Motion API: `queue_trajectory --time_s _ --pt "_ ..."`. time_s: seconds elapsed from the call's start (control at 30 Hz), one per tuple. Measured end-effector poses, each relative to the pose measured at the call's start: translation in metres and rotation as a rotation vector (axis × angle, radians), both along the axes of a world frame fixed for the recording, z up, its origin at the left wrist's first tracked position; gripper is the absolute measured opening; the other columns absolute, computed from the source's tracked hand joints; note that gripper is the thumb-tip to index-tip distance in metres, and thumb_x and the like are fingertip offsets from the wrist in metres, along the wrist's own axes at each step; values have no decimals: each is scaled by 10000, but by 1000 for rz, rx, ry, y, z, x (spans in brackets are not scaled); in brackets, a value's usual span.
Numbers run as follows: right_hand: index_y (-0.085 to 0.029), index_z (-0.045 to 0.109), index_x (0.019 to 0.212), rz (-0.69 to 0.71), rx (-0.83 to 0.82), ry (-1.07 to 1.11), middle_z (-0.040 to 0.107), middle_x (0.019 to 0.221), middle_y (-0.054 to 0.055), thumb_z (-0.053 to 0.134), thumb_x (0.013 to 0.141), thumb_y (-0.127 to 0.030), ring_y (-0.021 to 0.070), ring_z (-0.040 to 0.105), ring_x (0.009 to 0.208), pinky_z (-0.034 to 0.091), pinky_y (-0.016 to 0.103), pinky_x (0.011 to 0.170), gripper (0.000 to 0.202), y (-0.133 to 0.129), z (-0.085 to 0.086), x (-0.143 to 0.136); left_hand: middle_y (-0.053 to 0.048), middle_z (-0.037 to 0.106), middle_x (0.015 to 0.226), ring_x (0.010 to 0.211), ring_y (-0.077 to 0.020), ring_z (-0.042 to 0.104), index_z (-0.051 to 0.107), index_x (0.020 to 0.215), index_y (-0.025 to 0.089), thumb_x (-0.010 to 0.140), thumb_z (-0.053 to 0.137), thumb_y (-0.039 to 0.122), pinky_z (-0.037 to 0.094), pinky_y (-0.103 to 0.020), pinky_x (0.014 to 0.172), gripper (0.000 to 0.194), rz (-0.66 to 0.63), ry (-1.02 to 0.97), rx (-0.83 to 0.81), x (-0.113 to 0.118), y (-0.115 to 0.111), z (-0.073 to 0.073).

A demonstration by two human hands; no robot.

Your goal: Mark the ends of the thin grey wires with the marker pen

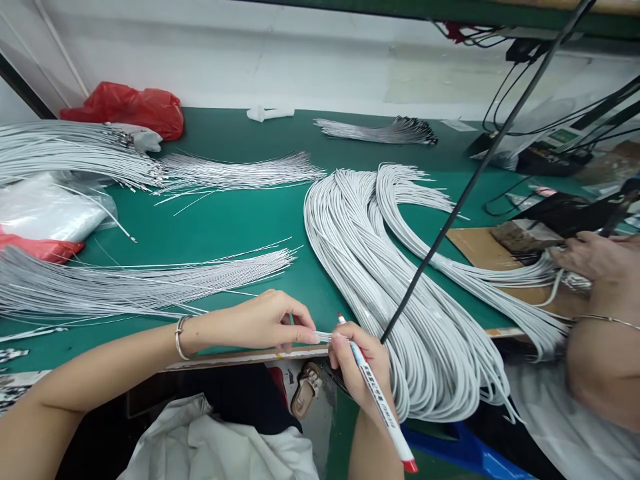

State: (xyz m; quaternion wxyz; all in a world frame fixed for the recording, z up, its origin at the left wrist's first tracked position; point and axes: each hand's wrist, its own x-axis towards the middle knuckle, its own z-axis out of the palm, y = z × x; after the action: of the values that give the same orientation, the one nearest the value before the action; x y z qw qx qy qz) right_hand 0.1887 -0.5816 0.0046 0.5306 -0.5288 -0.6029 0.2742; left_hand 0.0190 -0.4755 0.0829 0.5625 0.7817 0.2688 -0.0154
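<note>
Green desk (225,223) spreads before me. Just left of the cable bundle (430,340), the left hand (280,323) pinches thin white wires (325,337), thumb against fingers; nearer the bundle, the right hand (350,367) curls round a marker (373,387). Should the pinch slacken, the wires could slip.

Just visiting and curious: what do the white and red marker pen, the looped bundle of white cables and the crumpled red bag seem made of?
White and red marker pen: probably hard plastic, smooth, with printed lettering.
Looped bundle of white cables: likely plastic coated, with a soft sheen; insides hidden.
Crumpled red bag: apparently thin plastic film, glossy along its creases.
</note>
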Motion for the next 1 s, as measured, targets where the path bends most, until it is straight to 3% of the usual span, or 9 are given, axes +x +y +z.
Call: queue_trajectory --time_s 0.07,0.17,0.33,0.67,0.87,1.0 --pt "-212 484 635 8 7 -13 456 496 -51 472 923 -249 95 426 431 352 221 465 291 0 0 1 0 620 649 554 -117 608 652 880 133 892 573 368 453 -194 523 248 36 4 -153 1 2 -4" --pt "-209 487 628 -4 13 -39 460 494 -48 479 919 -257 97 431 431 370 229 481 295 -1 0 1 22 582 586 502 -105 584 620 834 144 884 576 392 450 -187 493 258 57 -40 -253 1 5 -12" --pt "-211 490 615 -26 -4 -32 466 491 -42 487 908 -260 107 433 435 366 243 476 297 -1 1 1 10 587 634 538 -115 599 594 817 150 878 565 456 465 -195 504 314 55 -66 -251 -1 5 -18" --pt "-213 508 616 -16 1 -54 468 477 -46 480 915 -269 104 436 423 372 238 478 305 1 1 0 -12 651 790 704 -105 558 694 896 153 945 531 311 377 -201 639 233 -209 -47 439 -1 -1 8" --pt "-205 471 589 -85 -58 27 451 423 -57 488 916 -339 90 408 379 336 217 415 354 3 -5 -5 -27 560 779 609 -135 455 623 971 136 1010 355 262 267 -276 530 299 -240 -2 936 -5 -20 -9" --pt "-200 475 579 -126 -80 81 444 409 -58 500 909 -371 87 398 373 322 215 406 372 4 -6 -9 -18 520 727 557 -133 399 577 842 138 1006 312 193 233 -294 504 316 -244 11 1046 -4 -25 -22"
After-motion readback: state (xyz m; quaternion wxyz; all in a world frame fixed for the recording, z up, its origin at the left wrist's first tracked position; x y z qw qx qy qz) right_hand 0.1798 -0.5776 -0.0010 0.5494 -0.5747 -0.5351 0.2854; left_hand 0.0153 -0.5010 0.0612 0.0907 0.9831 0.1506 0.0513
